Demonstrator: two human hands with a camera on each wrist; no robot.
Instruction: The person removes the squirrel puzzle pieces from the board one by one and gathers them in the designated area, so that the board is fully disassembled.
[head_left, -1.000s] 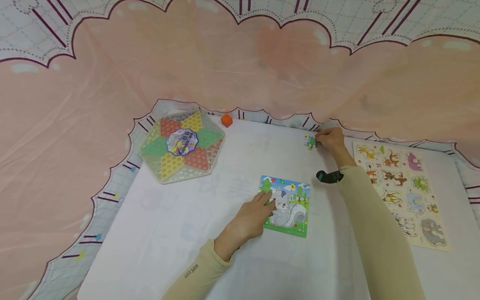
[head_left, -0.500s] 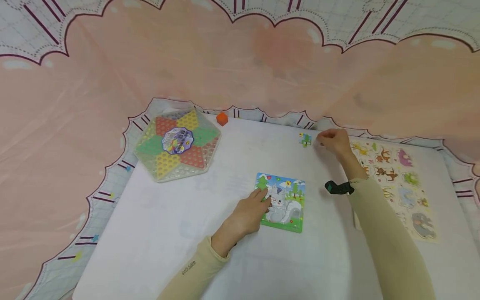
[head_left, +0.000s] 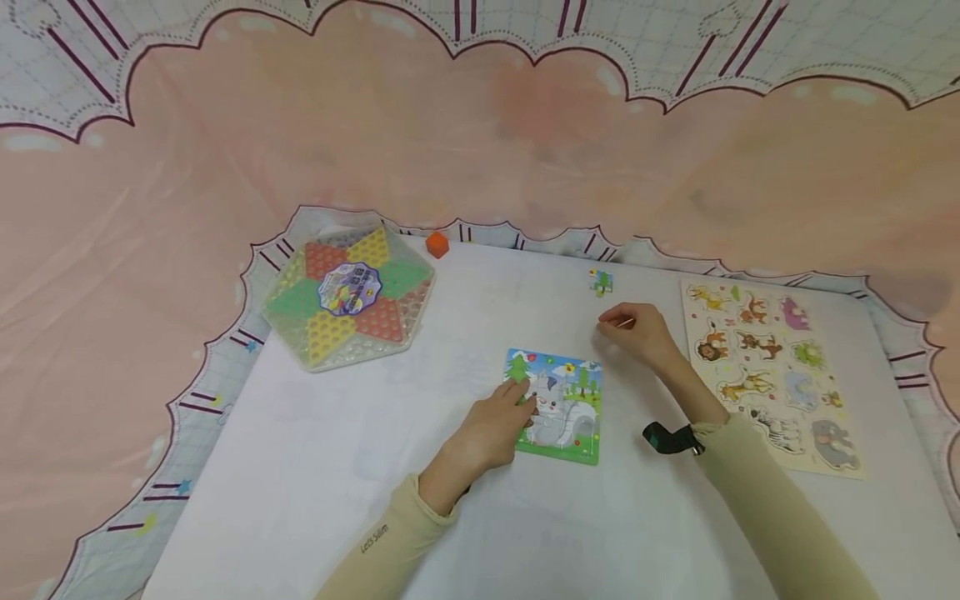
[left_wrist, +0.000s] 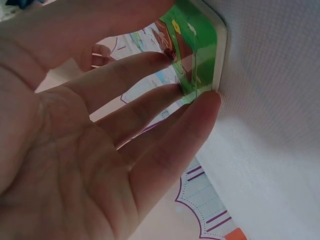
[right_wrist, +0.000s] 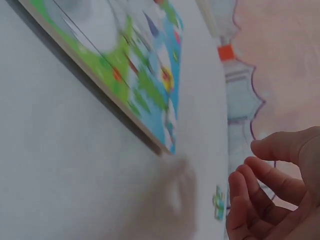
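A square jigsaw puzzle [head_left: 558,408] of a grey squirrel with trees lies flat on the white table. My left hand [head_left: 491,427] rests on its left side; in the left wrist view the fingers [left_wrist: 145,112] of that hand are extended and touch the board near its green edge. Above the table, past the puzzle's far right corner, hovers my right hand [head_left: 637,333]. Its fingers [right_wrist: 270,182] are loosely bent, and nothing shows between them and the thumb. Beyond that hand lies a small loose puzzle piece [head_left: 601,282] with a green tree on it.
At the right lies a wooden animal peg board [head_left: 776,375]. A hexagonal Chinese checkers board [head_left: 348,298] with a clear cover is at the far left. Near the back edge stands an orange block [head_left: 437,244]. A patterned pink curtain [head_left: 480,142] hangs behind the table.
My right hand has let go of the tree piece, leaving it near the back edge, and has come back toward the squirrel puzzle. The left hand stays on the puzzle.
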